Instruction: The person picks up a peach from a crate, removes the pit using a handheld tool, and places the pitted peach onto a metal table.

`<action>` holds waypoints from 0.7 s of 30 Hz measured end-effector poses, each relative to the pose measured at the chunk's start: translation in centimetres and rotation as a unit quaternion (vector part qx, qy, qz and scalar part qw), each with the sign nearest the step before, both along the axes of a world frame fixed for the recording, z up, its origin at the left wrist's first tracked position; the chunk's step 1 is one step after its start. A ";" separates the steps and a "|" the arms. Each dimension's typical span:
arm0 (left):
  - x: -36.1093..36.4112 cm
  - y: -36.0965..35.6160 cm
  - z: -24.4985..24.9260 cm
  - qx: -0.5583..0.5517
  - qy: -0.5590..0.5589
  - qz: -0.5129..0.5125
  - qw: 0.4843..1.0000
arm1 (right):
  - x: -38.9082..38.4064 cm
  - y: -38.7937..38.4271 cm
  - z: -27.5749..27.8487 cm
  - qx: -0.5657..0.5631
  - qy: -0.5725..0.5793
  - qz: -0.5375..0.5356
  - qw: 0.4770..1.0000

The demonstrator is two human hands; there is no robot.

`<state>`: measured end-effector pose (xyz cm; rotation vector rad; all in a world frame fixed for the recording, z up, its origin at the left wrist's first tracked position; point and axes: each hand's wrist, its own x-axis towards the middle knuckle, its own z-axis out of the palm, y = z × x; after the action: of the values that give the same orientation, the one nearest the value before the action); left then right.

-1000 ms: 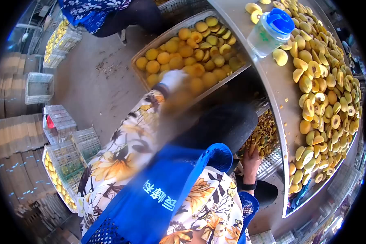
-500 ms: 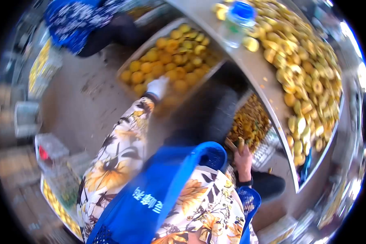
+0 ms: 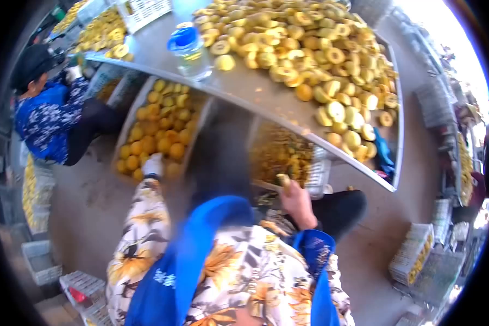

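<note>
My left hand (image 3: 152,164), in a white glove, reaches into the near end of a crate (image 3: 204,122) of whole orange-yellow fruits (image 3: 160,127) that look like peaches. It touches the fruit there, but its fingers are too blurred to show a grip. My bare right hand (image 3: 298,205) is closed around a short, pale yellow thing (image 3: 283,180), whose kind I cannot make out. Just beyond that hand stands a container of small brown-yellow bits (image 3: 282,155), below the table edge. Halved, hollowed fruits (image 3: 309,54) lie heaped on the metal table (image 3: 244,100).
A clear bottle with a blue lid (image 3: 193,57) stands near the table's edge. At the left sits another person (image 3: 49,108) in blue. White crates (image 3: 413,252) stand on the floor at the right, and more (image 3: 41,263) at the left. My dark-clothed leg (image 3: 339,214) extends right.
My view has swung right and levelled, so the table, crate and other person appear further left. The left hand stays at the fruit crate; the right still holds the yellow thing.
</note>
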<state>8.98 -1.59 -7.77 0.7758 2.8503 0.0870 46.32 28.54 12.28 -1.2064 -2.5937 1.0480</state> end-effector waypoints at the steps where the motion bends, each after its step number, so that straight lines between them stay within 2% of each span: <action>1: -1.4 -0.4 -0.9 -0.073 -0.021 -0.025 0.997 | 0.7 0.3 -2.1 0.013 0.019 0.007 1.000; 2: -0.4 3.1 5.2 -0.152 -0.120 -0.029 0.981 | 1.1 0.9 -1.0 0.017 0.017 0.025 0.999; 3: -0.7 5.5 8.5 -0.124 -0.134 -0.005 0.983 | 0.6 1.7 -1.8 0.031 -0.025 0.042 0.998; 5: -0.1 10.4 11.7 0.045 0.010 0.011 0.999 | 0.6 2.6 -1.3 0.011 0.027 0.004 1.000; 7: 2.6 17.9 18.4 0.264 0.043 -0.108 0.958 | 0.2 3.5 0.3 0.002 0.058 -0.051 0.997; 9: 6.4 25.4 24.2 0.305 -0.038 -0.176 0.935 | 0.4 4.5 -0.1 0.004 0.077 -0.080 0.994; 10: 8.5 29.1 26.6 0.282 -0.055 -0.215 0.934 | 0.2 5.2 -0.5 -0.003 0.095 -0.093 0.991; 11: 10.3 32.4 27.4 0.238 -0.056 -0.290 0.925 | 0.3 5.6 -0.3 -0.018 0.095 -0.103 0.990; 12: 11.1 35.8 25.0 0.195 -0.018 -0.368 0.909 | 0.3 5.8 0.2 -0.033 0.095 -0.113 0.988; 13: 13.0 38.9 24.9 0.140 -0.036 -0.415 0.898 | 0.5 6.1 0.4 -0.047 0.095 -0.124 0.987; 15: 16.8 43.8 23.7 0.057 -0.053 -0.426 0.901 | 1.4 6.3 0.2 -0.055 0.110 -0.136 0.983; 17: 18.5 47.9 18.0 0.062 -0.100 -0.380 0.917 | 2.4 6.1 0.0 -0.049 0.110 -0.145 0.982; 18: 19.5 49.4 16.9 0.085 -0.096 -0.297 0.946 | 3.0 6.1 -0.1 -0.038 0.105 -0.150 0.982; 21: 19.4 50.8 16.0 0.052 -0.072 -0.295 0.951 | 4.2 6.3 0.1 -0.040 0.086 -0.165 0.982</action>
<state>28.36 49.19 8.27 1.5340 2.3760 0.1993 50.52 34.88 12.36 -1.4299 -2.1470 1.1359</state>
